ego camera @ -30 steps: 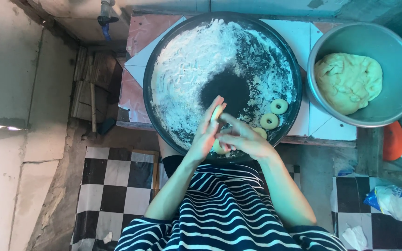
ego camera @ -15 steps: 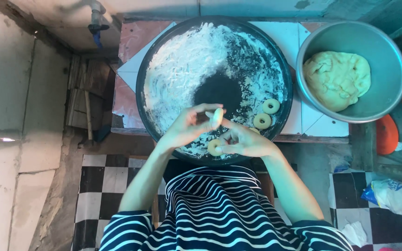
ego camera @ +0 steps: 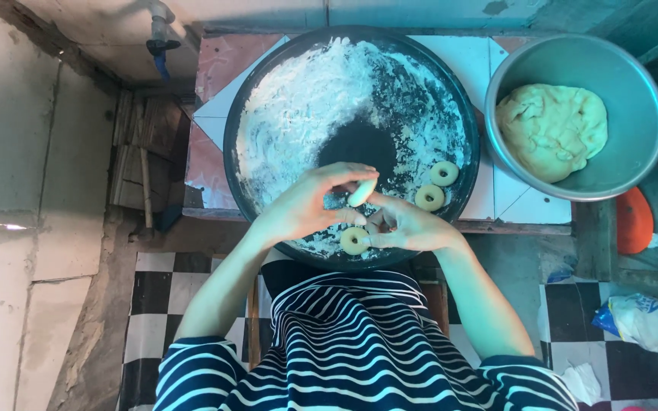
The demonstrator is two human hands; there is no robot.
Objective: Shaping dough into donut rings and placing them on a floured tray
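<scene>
While it slants up and to the right, the small dough piece sits pinched in the left hand fingertips over the floured round tray; right hand, fingers curled, touches a dough ring at the tray's near edge.

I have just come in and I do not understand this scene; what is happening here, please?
A person in a striped top works over a round dark tray dusted with flour. The left hand and right hand meet above the tray's near edge, pinching a small piece of dough between the fingertips. Three dough rings already lie on the tray, one just under the hands. A metal bowl to the right holds a big lump of dough.
</scene>
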